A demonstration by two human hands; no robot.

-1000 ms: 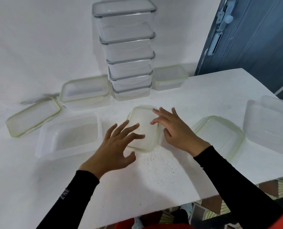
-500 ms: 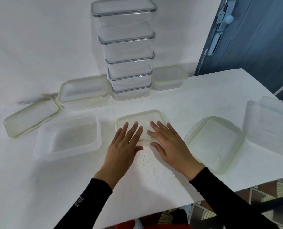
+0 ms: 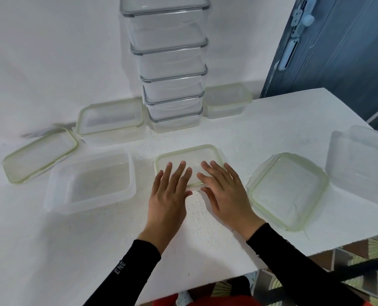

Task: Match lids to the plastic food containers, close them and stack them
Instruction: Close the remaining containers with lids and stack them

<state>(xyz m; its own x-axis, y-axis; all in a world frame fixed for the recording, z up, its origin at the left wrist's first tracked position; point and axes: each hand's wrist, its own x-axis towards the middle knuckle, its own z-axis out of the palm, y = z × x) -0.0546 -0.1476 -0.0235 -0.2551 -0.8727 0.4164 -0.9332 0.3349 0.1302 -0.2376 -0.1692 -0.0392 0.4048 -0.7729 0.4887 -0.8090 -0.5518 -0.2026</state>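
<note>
A small clear container with a green-rimmed lid [image 3: 190,154] sits at the middle of the white table [image 3: 95,250]. My left hand [image 3: 169,193] and my right hand [image 3: 224,193] lie flat side by side, fingertips resting on the lid's near half, fingers spread. An open lidless container [image 3: 90,182] stands to the left. A loose green-rimmed lid [image 3: 40,154] lies at the far left. A larger square green-rimmed lid [image 3: 288,191] lies to the right. A tall stack of closed grey-rimmed containers [image 3: 168,62] rises at the back.
Two closed green-rimmed containers flank the stack's base: one on the left [image 3: 110,120], one on the right [image 3: 227,100]. An overturned clear container [image 3: 360,164] sits at the far right. A blue door [image 3: 338,45] stands behind the table's right corner. The front table edge runs close below my wrists.
The lid went from tilted under my fingers to lying flat on the small container. Both hands drew together and now press flat on it; little moved in the last half second.
</note>
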